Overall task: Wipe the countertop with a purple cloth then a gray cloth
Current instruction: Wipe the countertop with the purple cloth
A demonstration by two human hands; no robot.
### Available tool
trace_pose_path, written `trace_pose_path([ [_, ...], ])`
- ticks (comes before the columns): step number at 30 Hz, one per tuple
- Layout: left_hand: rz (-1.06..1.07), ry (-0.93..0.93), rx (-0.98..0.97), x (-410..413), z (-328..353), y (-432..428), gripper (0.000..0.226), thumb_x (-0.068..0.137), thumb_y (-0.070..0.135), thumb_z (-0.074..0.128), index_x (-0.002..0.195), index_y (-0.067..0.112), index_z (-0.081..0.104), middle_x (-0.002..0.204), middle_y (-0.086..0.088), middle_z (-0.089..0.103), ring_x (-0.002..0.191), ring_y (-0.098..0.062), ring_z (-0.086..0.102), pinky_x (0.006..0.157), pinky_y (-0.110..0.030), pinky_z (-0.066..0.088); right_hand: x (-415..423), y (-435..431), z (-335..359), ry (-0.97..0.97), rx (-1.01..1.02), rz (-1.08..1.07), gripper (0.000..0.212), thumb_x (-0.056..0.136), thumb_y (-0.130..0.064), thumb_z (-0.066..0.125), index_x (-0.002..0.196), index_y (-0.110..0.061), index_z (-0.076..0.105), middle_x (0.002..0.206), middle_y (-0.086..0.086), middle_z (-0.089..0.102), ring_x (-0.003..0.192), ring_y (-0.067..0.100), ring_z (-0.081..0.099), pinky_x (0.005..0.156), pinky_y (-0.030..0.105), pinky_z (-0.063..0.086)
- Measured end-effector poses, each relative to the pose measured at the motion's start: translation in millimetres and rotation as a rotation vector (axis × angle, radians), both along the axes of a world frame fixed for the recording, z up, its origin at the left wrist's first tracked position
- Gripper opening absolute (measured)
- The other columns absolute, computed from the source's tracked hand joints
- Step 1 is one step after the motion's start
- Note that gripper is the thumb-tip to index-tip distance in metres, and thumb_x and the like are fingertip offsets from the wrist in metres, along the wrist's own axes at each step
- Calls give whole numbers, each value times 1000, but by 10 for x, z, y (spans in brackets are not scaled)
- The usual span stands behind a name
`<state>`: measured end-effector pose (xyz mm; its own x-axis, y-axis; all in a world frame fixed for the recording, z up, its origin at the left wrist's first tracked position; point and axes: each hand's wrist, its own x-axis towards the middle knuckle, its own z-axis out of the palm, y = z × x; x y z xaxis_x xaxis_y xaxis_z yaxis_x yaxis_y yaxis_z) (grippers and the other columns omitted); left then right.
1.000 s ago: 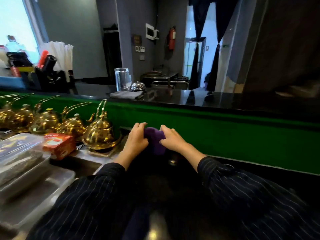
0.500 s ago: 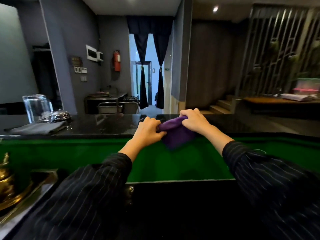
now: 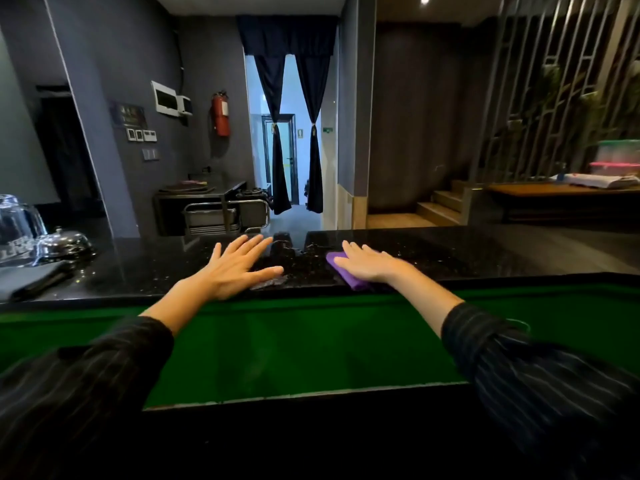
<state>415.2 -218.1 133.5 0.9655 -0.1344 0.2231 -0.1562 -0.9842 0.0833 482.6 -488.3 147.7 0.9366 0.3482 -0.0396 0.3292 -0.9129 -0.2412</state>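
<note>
A long bench of polished black stone with pale speckles runs across the view, and a purple cloth lies on its near edge.

Far left of the purple cloth stands a clear glass with thick, rounded walls. Just beside it, a little nearer the cloth, sits a low, shiny metal dome with a small knob on top. In front of both lies a gray cloth, folded flat into a soft slab, well apart from the purple cloth.

Near the left of the purple cloth, the left hand lies palm down on the stone. Its fingers are straight and fanned wide, and its grip is fully open and has hold of nothing.

The right hand rests flat on top of the purple cloth with its fingers straight and close together. Its grip is open, pressing the cloth to the bench rather than closing round it. The cloth is smooth and folded. One corner shows past the fingertips and another peeks out below the palm, at the bench's edge.

Below the purple cloth, a flat, matte green panel faces the person. Both forearms cross it in dark pinstriped sleeves.
</note>
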Motion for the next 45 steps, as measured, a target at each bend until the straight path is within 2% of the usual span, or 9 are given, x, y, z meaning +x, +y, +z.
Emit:
trace_pose_path([
  [3, -127, -2, 33, -29, -30, -16, 89, 66, 92, 11, 144, 52, 2, 159, 14, 6, 147, -9, -3, 117, -52, -6, 335, -146, 55, 18, -42, -112, 65, 101, -48, 19, 155, -15, 6, 164, 8, 0, 150, 30, 3, 117, 55, 6],
  [8, -254, -140, 60, -138, 21, -79, 89, 69, 89, 31, 144, 42, 29, 152, 5, 35, 143, -10, 24, 118, -40, 21, 592, 352, 65, -46, -76, -193, 71, 98, -48, 30, 154, -9, 12, 161, 16, 12, 147, 35, 14, 117, 55, 11],
  [12, -286, -215, 73, -257, 37, -102, 92, 69, 86, 36, 139, 28, 45, 140, 1, 52, 130, -14, 45, 109, -31, 35, 420, 1007, 26, -71, -77, 63, 72, 98, -53, 26, 154, -10, 13, 162, 15, 11, 148, 34, 14, 116, 56, 14],
  [16, -234, -171, 52, -374, 63, 233, 97, 66, 86, 41, 146, 31, 32, 152, 2, 35, 139, -11, 33, 113, -24, 21, 394, 774, 36, -63, -92, 215, 72, 99, -55, 26, 154, -10, 14, 162, 13, 13, 147, 30, 19, 116, 54, 21],
  [19, -164, -105, 66, -444, 43, 546, 105, 65, 86, 41, 150, 30, 16, 159, 1, 15, 145, -14, 19, 117, -28, 13, 635, 315, 48, -64, -70, 25, 70, 99, -53, 24, 153, -9, 16, 160, 14, 19, 145, 32, 23, 115, 54, 23],
  [26, -157, -251, 107, -433, -9, 570, 98, 66, 89, 37, 131, 17, 46, 133, 0, 48, 119, -15, 45, 104, -33, 40, 803, 728, 34, -71, -61, -310, 73, 95, -50, 36, 152, -8, 19, 159, 17, 18, 146, 36, 17, 116, 52, 13],
  [30, -100, -306, 109, -439, -24, 575, 104, 61, 92, 39, 127, 12, 50, 124, -1, 54, 112, -15, 48, 99, -32, 44, 699, 1392, 51, -73, -54, -130, 73, 96, -53, 33, 152, -8, 20, 159, 16, 18, 146, 35, 18, 116, 51, 15],
  [37, -87, -209, 131, -503, 31, 777, 117, 59, 92, 38, 148, 17, 24, 151, -3, 33, 138, -17, 28, 116, -40, 26, 490, 1411, 94, 20, -39, 308, 64, 102, -49, 27, 155, -16, 12, 163, 6, 6, 150, 24, 8, 120, 40, 8],
  [45, 42, -401, 250, -549, -128, 910, 105, 58, 98, 18, 111, 16, 58, 108, 2, 62, 102, -17, 58, 79, -36, 53, 838, 1238, 69, -43, -54, -206, 68, 99, -41, 37, 153, -7, 17, 160, 15, 18, 146, 33, 19, 118, 47, 16],
])
